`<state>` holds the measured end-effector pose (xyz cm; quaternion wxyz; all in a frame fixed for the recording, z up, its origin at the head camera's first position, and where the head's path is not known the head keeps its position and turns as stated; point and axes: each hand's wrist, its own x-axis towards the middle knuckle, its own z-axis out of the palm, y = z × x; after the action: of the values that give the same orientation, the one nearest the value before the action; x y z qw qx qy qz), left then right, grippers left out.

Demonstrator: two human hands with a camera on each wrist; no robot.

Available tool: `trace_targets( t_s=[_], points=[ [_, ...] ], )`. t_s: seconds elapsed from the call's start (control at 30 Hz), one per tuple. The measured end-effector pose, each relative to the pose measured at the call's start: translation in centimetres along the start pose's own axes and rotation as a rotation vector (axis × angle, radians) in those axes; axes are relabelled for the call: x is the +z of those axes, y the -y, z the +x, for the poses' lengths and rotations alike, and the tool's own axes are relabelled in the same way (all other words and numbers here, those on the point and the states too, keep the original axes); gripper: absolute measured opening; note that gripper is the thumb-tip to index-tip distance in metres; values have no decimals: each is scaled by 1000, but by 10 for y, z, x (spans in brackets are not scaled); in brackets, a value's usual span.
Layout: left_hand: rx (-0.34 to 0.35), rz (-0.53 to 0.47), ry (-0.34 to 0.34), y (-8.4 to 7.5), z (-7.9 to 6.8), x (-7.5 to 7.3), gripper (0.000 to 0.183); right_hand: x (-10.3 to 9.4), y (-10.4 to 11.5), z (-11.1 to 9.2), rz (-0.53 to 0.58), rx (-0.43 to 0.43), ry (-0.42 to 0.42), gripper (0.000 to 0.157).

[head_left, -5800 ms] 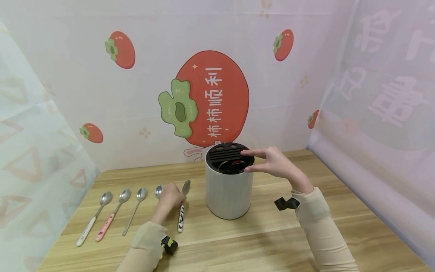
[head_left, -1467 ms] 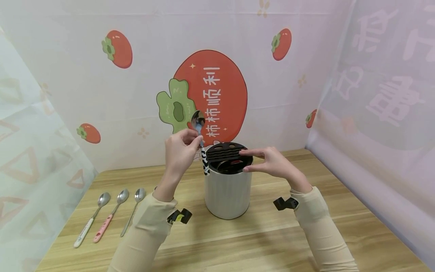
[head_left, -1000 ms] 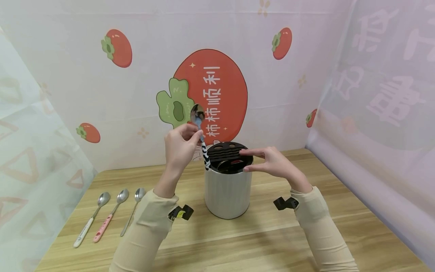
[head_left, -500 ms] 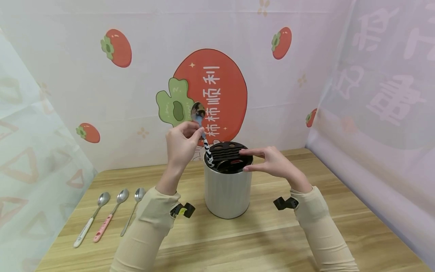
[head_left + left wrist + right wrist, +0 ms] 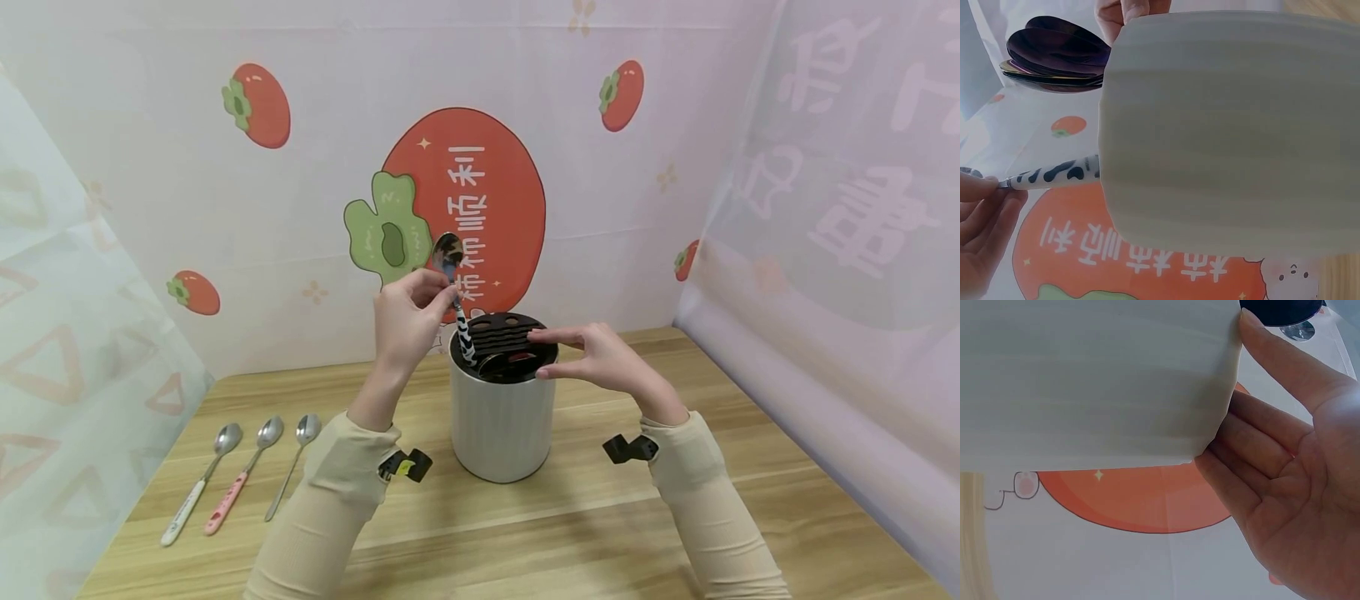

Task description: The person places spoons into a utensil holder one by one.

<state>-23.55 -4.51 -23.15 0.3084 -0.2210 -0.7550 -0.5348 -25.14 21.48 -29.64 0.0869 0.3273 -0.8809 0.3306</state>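
Note:
My left hand (image 5: 408, 321) pinches a spoon (image 5: 447, 248) between thumb and fingers, just under its bowl. The spoon stands nearly upright, bowl up. Its black-and-white patterned handle (image 5: 1054, 174) goes down to the left side of the holder's top, and in the left wrist view its lower end is hidden behind the wall. The white cylindrical utensil holder (image 5: 502, 429) has a black slotted lid (image 5: 498, 337). Dark spoons (image 5: 1054, 53) stick out of it in the left wrist view. My right hand (image 5: 600, 358) rests at the holder's right rim, thumb and fingers straight and spread.
On the wooden table (image 5: 600, 533), left of the holder, lie a white-handled spoon (image 5: 198, 492), a pink-handled spoon (image 5: 243, 479) and an all-metal spoon (image 5: 292, 467) in a row. A printed cloth (image 5: 322, 183) hangs behind the table.
My left hand has lifted the patterned spoon off the table, turned it upright and brought it over the holder's left side, lately shifting slightly right. The right hand has stayed at the rim.

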Motion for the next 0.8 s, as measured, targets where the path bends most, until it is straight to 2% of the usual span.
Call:
trace_targets(
  t_s=[0.1, 0.37, 0.8],
  points=[
    [10, 12, 14, 2, 0, 0, 10, 0, 0, 0, 2, 3, 1, 53],
    [25, -6, 35, 33, 5, 5, 10, 0, 0, 0, 14, -5, -1, 54],
    [33, 15, 55, 39, 1, 0, 8, -1, 2, 0, 18, 12, 9, 54]
  ],
)
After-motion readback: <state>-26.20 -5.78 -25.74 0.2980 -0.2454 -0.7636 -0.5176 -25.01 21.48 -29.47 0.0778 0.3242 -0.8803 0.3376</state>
